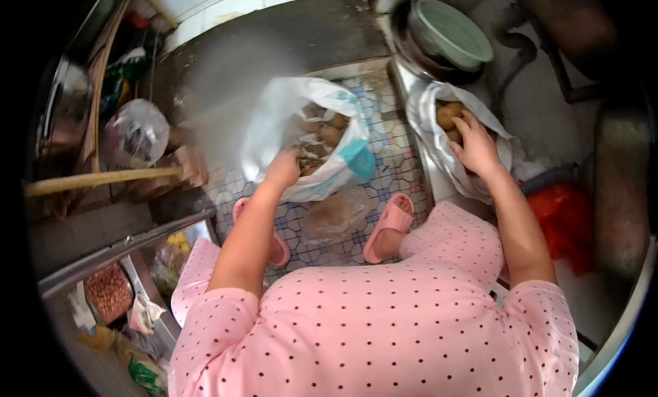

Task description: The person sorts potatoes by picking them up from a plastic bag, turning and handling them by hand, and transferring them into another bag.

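Where the potatoes (449, 116) lie inside the open right-hand bag (426, 109), I see the wearer's right hand (478, 147) reaching in from above, its fingers parted over them and not closed on any. The left hand (282, 169) is at the near left rim of the other white bag (315, 90), fingertips partly hidden, so I can't tell whether it grips anything. Brown lumps (332, 133) sit in that bag. Just nearer me, a clear plastic bag (336, 215) lies on the tiled floor between two pink slippers (391, 225). Beyond the potatoes I see a green colander (454, 35).
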A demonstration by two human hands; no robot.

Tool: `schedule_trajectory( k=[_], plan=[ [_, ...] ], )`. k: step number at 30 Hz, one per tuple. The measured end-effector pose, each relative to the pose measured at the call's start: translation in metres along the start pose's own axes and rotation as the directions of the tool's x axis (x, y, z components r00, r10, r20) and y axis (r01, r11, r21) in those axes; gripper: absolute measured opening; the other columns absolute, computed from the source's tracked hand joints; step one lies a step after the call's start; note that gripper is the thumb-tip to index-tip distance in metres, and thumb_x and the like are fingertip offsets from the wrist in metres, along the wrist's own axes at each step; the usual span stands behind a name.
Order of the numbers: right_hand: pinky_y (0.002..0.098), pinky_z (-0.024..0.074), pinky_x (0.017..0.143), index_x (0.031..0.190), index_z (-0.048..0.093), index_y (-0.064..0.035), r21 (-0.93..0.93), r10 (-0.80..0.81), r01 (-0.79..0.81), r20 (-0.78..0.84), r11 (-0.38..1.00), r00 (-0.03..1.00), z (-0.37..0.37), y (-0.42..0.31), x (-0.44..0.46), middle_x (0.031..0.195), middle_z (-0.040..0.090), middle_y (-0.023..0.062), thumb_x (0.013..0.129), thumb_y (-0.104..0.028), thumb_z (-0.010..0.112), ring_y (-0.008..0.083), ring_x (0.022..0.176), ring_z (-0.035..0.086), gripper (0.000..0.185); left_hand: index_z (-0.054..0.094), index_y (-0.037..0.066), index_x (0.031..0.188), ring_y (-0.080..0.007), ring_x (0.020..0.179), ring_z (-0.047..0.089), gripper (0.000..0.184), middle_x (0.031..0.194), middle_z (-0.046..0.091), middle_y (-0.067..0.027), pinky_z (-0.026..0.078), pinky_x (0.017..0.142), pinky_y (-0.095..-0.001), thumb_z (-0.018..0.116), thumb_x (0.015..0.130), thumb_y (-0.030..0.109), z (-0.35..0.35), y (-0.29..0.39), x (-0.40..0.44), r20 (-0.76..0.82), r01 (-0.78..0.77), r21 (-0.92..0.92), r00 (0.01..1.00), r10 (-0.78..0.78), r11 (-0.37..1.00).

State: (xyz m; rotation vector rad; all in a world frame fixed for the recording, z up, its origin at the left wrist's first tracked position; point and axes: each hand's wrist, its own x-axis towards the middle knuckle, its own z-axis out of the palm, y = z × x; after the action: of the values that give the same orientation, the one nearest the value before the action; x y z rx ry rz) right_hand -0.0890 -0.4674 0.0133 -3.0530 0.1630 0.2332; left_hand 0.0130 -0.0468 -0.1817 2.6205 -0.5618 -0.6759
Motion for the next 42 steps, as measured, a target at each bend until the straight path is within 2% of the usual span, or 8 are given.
schedule_trajectory(
  k=[9, 12, 13, 17, 24, 28, 35, 42],
  plan=[
    [0.0439, 0.0334, 0.107, 0.131, 0.044, -0.0062, 0.146, -0.768, 0.765, -0.048, 0.628, 0.639, 0.109, -0.196, 0.065, 0.122, 0.056, 0.0164, 0.078, -0.018, 0.063, 0.0308, 0.123, 0.046, 0.057, 0.034, 0.008, 0.139, -0.0328, 0.094, 0.065, 0.058, 0.106, 0.066, -0.0157, 0.052, 0.082, -0.0421, 0.049, 0.083, 0.012, -0.005, -0.021, -0.021, 0.224, 0.363, 0.31, 0.87, -0.439, 0.878],
    [0.045, 0.0271, 0.111, 0.126, 0.05, -0.0064, 0.0, -0.728, 0.741, 0.185, 0.671, 0.66, 0.147, -0.222, 0.065, 0.109, 0.063, 0.0166, 0.08, -0.014, 0.058, 0.0317, 0.113, 0.055, 0.047, 0.042, 0.006, 0.13, -0.0357, 0.085, 0.066, 0.046, 0.101, 0.066, -0.0181, 0.052, 0.072, -0.0465, 0.045, 0.084, 0.012, -0.003, -0.015, -0.021, 0.132, 0.311, 0.332, 0.92, -0.37, 0.891],
    [0.0431, 0.0381, 0.102, 0.111, 0.061, -0.0066, 0.087, -0.617, 0.705, 0.567, 0.704, 0.546, 0.12, -0.235, 0.065, 0.092, 0.068, 0.0143, 0.078, -0.011, 0.054, 0.0331, 0.095, 0.064, 0.034, 0.05, 0.005, 0.124, -0.0311, 0.099, 0.063, 0.041, 0.101, 0.067, -0.0123, 0.05, 0.08, -0.0436, 0.048, 0.085, 0.017, -0.01, -0.001, -0.016, 0.126, 0.325, 0.387, 0.909, -0.398, 0.863],
    [0.0403, 0.0478, 0.084, 0.09, 0.065, -0.007, 0.194, -0.695, 0.714, 0.495, 0.673, 0.521, 0.155, -0.227, 0.049, 0.086, 0.066, 0.0103, 0.073, -0.011, 0.059, 0.03, 0.084, 0.065, 0.019, 0.064, 0.01, 0.11, -0.0238, 0.128, 0.04, 0.031, 0.106, 0.064, -0.0027, 0.037, 0.097, -0.037, 0.048, 0.087, 0.023, 0.013, -0.005, 0.014, 0.446, -0.418, 0.719, 0.89, 0.093, 0.555],
    [0.0403, 0.0499, 0.076, 0.085, 0.068, -0.008, 0.261, -0.769, 0.726, 0.287, 0.636, 0.571, 0.138, -0.214, 0.035, 0.088, 0.065, 0.0109, 0.074, -0.013, 0.059, 0.029, 0.084, 0.064, 0.016, 0.059, 0.021, 0.117, -0.0271, 0.116, 0.051, 0.03, 0.122, 0.055, -0.0083, 0.045, 0.088, -0.0395, 0.045, 0.09, 0.02, 0.029, -0.023, 0.039, 0.384, -0.191, 0.614, 0.92, -0.078, 0.766],
    [0.0418, 0.0495, 0.077, 0.09, 0.068, -0.0079, 0.291, -0.748, 0.691, 0.315, 0.662, 0.584, 0.138, -0.211, 0.035, 0.089, 0.064, 0.0124, 0.074, -0.016, 0.061, 0.0306, 0.086, 0.063, 0.019, 0.052, 0.014, 0.121, -0.0317, 0.106, 0.056, 0.044, 0.114, 0.055, -0.0124, 0.048, 0.083, -0.0412, 0.06, 0.078, 0.017, 0.001, -0.028, 0.026, 0.32, -0.304, 0.499, 0.935, 0.154, 0.812],
    [0.0434, 0.0489, 0.081, 0.098, 0.065, -0.0057, 0.405, -0.63, 0.484, 0.459, 0.776, 0.626, 0.128, -0.213, 0.045, 0.098, 0.064, 0.0155, 0.082, -0.032, 0.061, 0.0338, 0.093, 0.061, 0.031, 0.044, 0.004, 0.122, -0.0345, 0.102, 0.058, 0.074, 0.113, 0.057, -0.0189, 0.046, 0.088, -0.0395, 0.082, 0.06, 0.02, -0.036, -0.025, 0.023, 0.08, 0.034, -0.097, 0.996, -0.026, 0.995],
    [0.0405, 0.0436, 0.095, 0.132, 0.043, -0.004, 0.708, -0.265, 0.079, 0.156, 0.702, 0.952, 0.156, -0.21, 0.066, 0.12, 0.053, 0.0247, 0.079, -0.045, 0.068, 0.0388, 0.112, 0.053, 0.071, 0.037, 0.002, 0.129, -0.0258, 0.109, 0.053, 0.072, 0.119, 0.054, -0.0112, 0.044, 0.093, -0.0352, 0.077, 0.07, 0.011, -0.026, -0.016, 0.005, 0.005, 0.022, -0.929, 0.999, -0.045, 0.37]
  ],
)
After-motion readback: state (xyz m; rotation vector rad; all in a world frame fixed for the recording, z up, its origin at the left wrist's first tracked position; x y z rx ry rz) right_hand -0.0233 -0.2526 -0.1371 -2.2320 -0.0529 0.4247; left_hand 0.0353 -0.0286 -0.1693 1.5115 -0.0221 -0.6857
